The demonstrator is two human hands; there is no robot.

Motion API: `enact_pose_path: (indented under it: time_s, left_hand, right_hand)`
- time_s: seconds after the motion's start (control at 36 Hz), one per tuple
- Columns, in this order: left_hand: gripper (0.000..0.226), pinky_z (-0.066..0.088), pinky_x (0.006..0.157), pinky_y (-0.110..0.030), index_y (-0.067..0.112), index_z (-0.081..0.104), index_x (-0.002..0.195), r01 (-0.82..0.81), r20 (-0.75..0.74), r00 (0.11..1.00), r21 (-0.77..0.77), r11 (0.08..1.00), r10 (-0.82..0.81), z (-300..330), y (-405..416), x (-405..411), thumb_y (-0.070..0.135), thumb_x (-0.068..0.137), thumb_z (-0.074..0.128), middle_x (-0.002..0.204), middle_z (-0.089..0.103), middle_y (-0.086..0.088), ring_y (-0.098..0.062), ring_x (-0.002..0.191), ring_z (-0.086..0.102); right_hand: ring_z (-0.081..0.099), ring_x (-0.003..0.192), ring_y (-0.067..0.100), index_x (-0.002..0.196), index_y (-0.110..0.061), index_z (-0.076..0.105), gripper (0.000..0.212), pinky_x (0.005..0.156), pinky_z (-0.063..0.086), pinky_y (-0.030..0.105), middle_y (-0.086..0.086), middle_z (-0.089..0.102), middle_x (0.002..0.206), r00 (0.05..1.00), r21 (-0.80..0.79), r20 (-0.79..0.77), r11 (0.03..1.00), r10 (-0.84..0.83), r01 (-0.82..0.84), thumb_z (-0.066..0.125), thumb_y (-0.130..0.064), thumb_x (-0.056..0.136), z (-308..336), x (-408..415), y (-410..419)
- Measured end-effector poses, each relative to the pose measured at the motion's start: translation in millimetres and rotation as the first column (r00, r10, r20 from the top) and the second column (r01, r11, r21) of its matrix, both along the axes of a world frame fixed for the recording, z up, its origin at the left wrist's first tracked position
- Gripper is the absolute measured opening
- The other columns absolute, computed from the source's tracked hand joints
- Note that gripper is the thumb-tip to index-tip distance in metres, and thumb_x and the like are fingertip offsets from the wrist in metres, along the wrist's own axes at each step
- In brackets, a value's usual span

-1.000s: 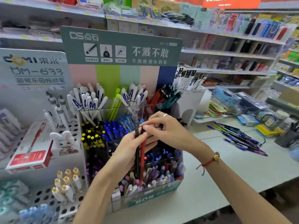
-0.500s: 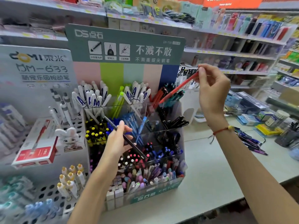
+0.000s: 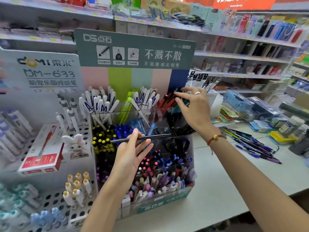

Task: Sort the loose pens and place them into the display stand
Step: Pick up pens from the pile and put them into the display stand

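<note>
Here, the left hand [image 3: 130, 158] pinched a black pen [image 3: 142, 138] between thumb and first finger, level in front of the display stand [image 3: 160, 205]. Its other fingers were spread loose. The right hand [image 3: 195, 109] reached into the top right part of the stand, with fingertips among the red pens [image 3: 164, 102]. I cannot tell if they gripped one. More loose pens [image 3: 250, 144] lay on the counter [image 3: 217, 190], well apart.

Loose pens [image 3: 254, 146] lie right of display stand [image 3: 189, 164].
</note>
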State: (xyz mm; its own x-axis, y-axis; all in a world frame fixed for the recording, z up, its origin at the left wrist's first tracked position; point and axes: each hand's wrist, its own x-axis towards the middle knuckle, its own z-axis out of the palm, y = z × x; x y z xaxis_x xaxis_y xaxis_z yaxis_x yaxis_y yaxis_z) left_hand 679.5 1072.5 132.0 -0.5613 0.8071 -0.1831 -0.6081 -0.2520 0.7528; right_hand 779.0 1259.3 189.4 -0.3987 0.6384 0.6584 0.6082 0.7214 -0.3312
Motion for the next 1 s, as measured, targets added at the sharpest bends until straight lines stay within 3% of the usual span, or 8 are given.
enact_pose_path:
  time_s: [0.28, 0.42, 0.56, 0.64, 0.69, 0.78, 0.86, 1.0]
  left_hand:
    - [0.026, 0.059, 0.072, -0.026, 0.005, 0.061, 0.086, -0.043, 0.136, 0.990, 0.086, 0.995, 0.031, 1, 21, 32, 0.026, 0.098, 0.050, 0.085, 0.062, -0.008, -0.011, 0.074, 0.070]
    - [0.026, 0.058, 0.073, -0.024, 0.007, 0.062, 0.084, -0.003, 0.213, 0.976, 0.166, 0.986, -0.033, 9, 31, 38, 0.026, 0.097, 0.050, 0.077, 0.068, -0.005, -0.011, 0.076, 0.070]
    - [0.025, 0.058, 0.072, -0.022, 0.011, 0.064, 0.082, 0.128, 0.183, 0.968, 0.216, 0.968, -0.169, 22, 49, 53, 0.026, 0.097, 0.051, 0.075, 0.069, -0.001, -0.008, 0.073, 0.068]
    - [0.024, 0.057, 0.079, -0.024, 0.011, 0.065, 0.091, 0.239, 0.026, 0.969, 0.124, 0.963, -0.244, 25, 61, 62, 0.030, 0.097, 0.052, 0.084, 0.071, -0.001, -0.009, 0.081, 0.069]
    - [0.024, 0.057, 0.080, -0.023, 0.014, 0.066, 0.098, 0.199, -0.311, 0.930, -0.026, 0.980, -0.197, 19, 68, 60, 0.035, 0.094, 0.055, 0.091, 0.072, 0.005, -0.008, 0.088, 0.068]
    - [0.023, 0.048, 0.077, -0.017, 0.028, 0.064, 0.106, -0.111, -0.918, 0.397, -0.054, 0.992, -0.005, -3, 66, 44, 0.043, 0.088, 0.063, 0.100, 0.065, 0.020, 0.004, 0.094, 0.059]
    - [0.027, 0.048, 0.075, -0.024, 0.026, 0.063, 0.114, -0.255, -0.992, -0.116, 0.070, 0.964, 0.041, -18, 66, 23, 0.026, 0.088, 0.067, 0.115, 0.061, 0.014, -0.006, 0.109, 0.051]
    - [0.046, 0.048, 0.092, -0.037, 0.018, 0.064, 0.123, -0.223, -0.900, -0.429, 0.021, 0.975, -0.079, -37, 80, 5, 0.012, 0.080, 0.074, 0.114, 0.067, 0.001, -0.022, 0.102, 0.064]
  right_hand:
    - [0.027, 0.135, 0.026, 0.141, -0.028, 0.047, 0.043, 0.112, 0.024, 0.041, 0.005, 0.040, 0.147, 0.925, -0.077, 0.363, 0.993, 0.114, -0.092, 0.049, -0.027, 0.098, 16, 7, -8]
    - [0.055, 0.105, 0.014, 0.123, -0.025, 0.061, 0.027, 0.090, 0.045, 0.029, -0.004, 0.062, 0.110, 0.974, -0.306, -0.177, 0.933, 0.142, -0.191, 0.051, -0.030, 0.098, 7, 43, -54]
    - [0.067, 0.073, 0.011, 0.111, -0.017, 0.064, 0.018, 0.065, 0.053, 0.018, 0.003, 0.067, 0.095, 0.740, -0.633, -0.673, 0.521, -0.005, -0.573, 0.055, -0.021, 0.095, -7, 62, -85]
    - [0.067, 0.071, 0.010, 0.103, -0.013, 0.065, 0.014, 0.070, 0.054, 0.019, 0.003, 0.070, 0.089, 0.558, -0.512, -0.822, 0.570, -0.109, -0.643, 0.055, -0.012, 0.095, -7, 65, -81]
    - [0.067, 0.067, 0.009, 0.098, -0.013, 0.065, 0.012, 0.070, 0.055, 0.019, 0.003, 0.071, 0.084, 0.524, -0.456, -0.841, 0.700, -0.136, -0.550, 0.054, -0.009, 0.095, -5, 69, -72]
    - [0.067, 0.065, 0.007, 0.100, -0.013, 0.064, 0.012, 0.065, 0.053, 0.017, 0.002, 0.069, 0.083, 0.534, -0.370, -0.830, 0.875, -0.161, -0.312, 0.054, -0.007, 0.096, -3, 79, -53]
    - [0.067, 0.065, 0.005, 0.108, -0.014, 0.061, 0.015, 0.067, 0.055, 0.020, 0.001, 0.068, 0.086, 0.654, -0.288, -0.740, 0.953, -0.156, -0.099, 0.054, -0.008, 0.097, -7, 78, -35]
    - [0.068, 0.072, 0.011, 0.116, -0.015, 0.056, 0.022, 0.066, 0.055, 0.031, 0.004, 0.070, 0.084, 0.920, -0.173, -0.369, 0.983, -0.128, 0.068, 0.058, -0.019, 0.095, -30, 52, -22]
